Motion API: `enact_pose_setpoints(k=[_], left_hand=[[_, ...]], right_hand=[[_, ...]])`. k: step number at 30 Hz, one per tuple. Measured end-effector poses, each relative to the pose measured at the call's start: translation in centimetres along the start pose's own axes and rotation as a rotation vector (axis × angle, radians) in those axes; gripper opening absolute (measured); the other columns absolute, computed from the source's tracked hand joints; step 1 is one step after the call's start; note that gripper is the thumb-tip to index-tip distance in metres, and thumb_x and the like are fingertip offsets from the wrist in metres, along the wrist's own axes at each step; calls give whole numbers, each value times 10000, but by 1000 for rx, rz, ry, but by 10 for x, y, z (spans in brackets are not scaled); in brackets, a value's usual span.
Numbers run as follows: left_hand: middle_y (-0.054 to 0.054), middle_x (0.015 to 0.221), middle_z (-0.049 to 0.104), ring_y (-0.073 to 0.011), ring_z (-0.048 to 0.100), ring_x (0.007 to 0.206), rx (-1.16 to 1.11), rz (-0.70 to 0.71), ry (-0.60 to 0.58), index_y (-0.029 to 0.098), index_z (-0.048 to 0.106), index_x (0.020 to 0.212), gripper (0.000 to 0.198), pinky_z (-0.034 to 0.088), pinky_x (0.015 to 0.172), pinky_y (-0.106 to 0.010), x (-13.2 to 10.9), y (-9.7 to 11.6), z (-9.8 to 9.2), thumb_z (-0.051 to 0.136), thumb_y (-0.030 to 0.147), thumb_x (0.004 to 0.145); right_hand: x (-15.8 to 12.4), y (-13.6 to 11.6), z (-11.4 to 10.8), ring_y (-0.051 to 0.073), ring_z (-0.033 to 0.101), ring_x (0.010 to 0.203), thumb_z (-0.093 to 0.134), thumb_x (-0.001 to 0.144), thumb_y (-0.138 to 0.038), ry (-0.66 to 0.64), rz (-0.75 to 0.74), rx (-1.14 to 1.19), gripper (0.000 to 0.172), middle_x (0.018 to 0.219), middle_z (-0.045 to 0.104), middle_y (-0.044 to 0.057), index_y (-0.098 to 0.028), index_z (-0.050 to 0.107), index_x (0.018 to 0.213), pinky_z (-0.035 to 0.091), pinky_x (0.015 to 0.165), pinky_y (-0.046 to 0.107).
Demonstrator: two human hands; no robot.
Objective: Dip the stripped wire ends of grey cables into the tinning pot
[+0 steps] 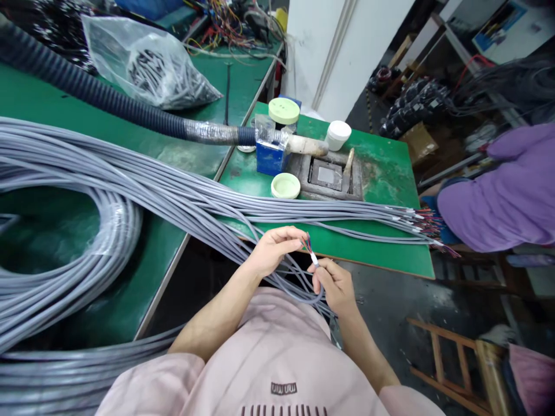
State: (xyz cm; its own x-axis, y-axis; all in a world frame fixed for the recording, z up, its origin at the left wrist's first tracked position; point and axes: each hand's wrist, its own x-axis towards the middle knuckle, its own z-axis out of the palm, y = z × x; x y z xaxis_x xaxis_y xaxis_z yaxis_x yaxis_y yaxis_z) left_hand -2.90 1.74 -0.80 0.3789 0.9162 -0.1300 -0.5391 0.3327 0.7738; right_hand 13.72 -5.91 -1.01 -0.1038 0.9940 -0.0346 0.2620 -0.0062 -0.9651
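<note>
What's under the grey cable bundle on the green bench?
A green-topped workbench lies beneath the grey sheathed cables; where they pack tightly, its surface is covered and cannot be seen.

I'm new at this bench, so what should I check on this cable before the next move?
1. Left hand holds the gray cable: ok.
2. Right hand pinches the white sleeve: ok.
3. Colored wires untangled: cannot tell, too small.
4. Cable loop off the floor: ok.
5. Far cable ends apart from the purple sleeve: cannot tell, they nearly meet.
</note>
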Motion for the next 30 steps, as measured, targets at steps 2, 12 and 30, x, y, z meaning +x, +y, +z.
enact_pose_setpoints(k=[2,12,30], left_hand=[[-24,751,680,-123,613,661,-13,21,-21,181,755,732,205,529,688,-272,1,2,-2,839,311,597],[-45,766,658,-125,604,682,143,93,-136,183,767,758,214,491,686,-265,0,2,-9,822,358,647],[-5,674,649,-96,574,594,-29,-31,-51,136,644,669,242,458,631,-239,-2,-25,14,798,322,666]], right_hand=[[0,0,0,84,454,410,455,931,-398,-9,8,3,278,485,531,-50,-192,624,852,385,446,212],[0,-6,1,83,457,417,447,929,-360,-53,-28,-2,263,487,528,-49,-186,618,830,385,452,213],[17,-14,10,90,523,554,706,757,-258,255,-139,-66,457,678,561,-65,-261,536,1181,442,530,211]])
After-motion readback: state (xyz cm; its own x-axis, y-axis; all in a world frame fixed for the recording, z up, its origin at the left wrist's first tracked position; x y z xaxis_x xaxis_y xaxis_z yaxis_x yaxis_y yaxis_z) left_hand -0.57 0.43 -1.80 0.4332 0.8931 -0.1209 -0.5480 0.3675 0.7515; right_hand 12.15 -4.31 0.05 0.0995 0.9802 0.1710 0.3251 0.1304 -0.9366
